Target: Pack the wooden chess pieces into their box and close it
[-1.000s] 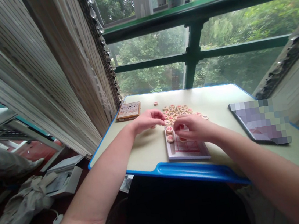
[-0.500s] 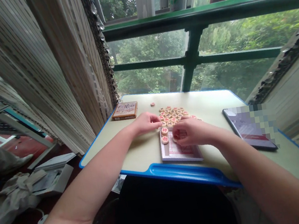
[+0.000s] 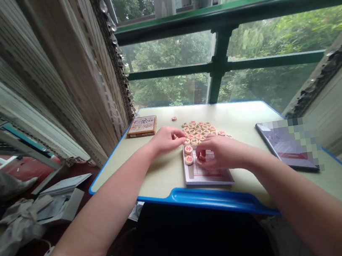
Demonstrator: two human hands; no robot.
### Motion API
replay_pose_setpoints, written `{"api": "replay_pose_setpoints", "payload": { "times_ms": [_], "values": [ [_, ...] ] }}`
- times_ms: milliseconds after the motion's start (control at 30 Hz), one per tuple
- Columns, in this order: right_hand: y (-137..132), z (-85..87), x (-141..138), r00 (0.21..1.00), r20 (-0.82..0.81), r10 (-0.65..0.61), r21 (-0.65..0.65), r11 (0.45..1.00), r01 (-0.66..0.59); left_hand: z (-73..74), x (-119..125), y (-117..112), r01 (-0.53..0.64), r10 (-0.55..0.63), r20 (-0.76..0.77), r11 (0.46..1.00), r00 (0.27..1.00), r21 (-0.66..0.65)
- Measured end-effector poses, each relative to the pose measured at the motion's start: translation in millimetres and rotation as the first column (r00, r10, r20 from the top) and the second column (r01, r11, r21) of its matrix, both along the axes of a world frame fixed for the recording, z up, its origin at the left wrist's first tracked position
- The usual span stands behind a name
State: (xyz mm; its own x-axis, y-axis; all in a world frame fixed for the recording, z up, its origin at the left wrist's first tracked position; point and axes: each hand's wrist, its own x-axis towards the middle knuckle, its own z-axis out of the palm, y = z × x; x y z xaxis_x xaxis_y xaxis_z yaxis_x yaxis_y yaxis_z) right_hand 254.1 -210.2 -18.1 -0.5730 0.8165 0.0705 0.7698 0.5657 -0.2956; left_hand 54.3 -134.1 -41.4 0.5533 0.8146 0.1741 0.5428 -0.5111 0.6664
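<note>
A small white board with red lines point(image 3: 207, 174) lies near the front edge of a cream desk with a blue rim point(image 3: 246, 121). Beyond it is a heap of several round wooden Chinese chess pieces point(image 3: 199, 129). Two pieces point(image 3: 189, 155) sit on the board's left column. My right hand point(image 3: 220, 152) rests over the board, fingers curled, pinching a piece against the board. My left hand point(image 3: 168, 139) lies at the left edge of the heap, fingers curled on a piece there.
A flat brown box point(image 3: 142, 126) sits at the desk's left back corner, and one lone piece point(image 3: 174, 118) beside it. A dark tablet point(image 3: 288, 145) lies at the right. Bamboo blinds hang at left; a green-framed window is behind. Papers and cloth litter the floor at left.
My right hand has come down from the heap's near edge onto the board. My left hand has stayed at the heap's left edge. The camera has shifted slightly.
</note>
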Motion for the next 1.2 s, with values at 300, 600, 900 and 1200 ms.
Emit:
{"api": "replay_pose_setpoints", "payload": {
  "times_ms": [300,600,900,1200],
  "values": [
    [-0.6,-4.6,-4.2,0.993,-0.073,0.098,-0.047,0.994,-0.102,-3.3,9.2,-2.4,0.046,0.001,0.254,0.983,0.967,-0.179],
    [2.6,-6.6,-1.3,0.99,-0.085,0.115,-0.054,0.991,-0.12,-3.7,5.8,-4.9,0.266,-0.266,0.077,0.964,0.961,0.011],
    [1.9,-2.7,-0.9,0.994,-0.098,0.057,-0.103,0.992,-0.067,-5.7,2.9,-1.5,0.279,-0.282,0.056,0.959,0.958,0.048],
    [3.7,-4.9,-1.3,0.991,-0.093,0.098,-0.066,0.992,-0.104,-3.3,3.4,-3.4,0.263,-0.264,0.012,0.963,0.964,0.06]
  ]
}}
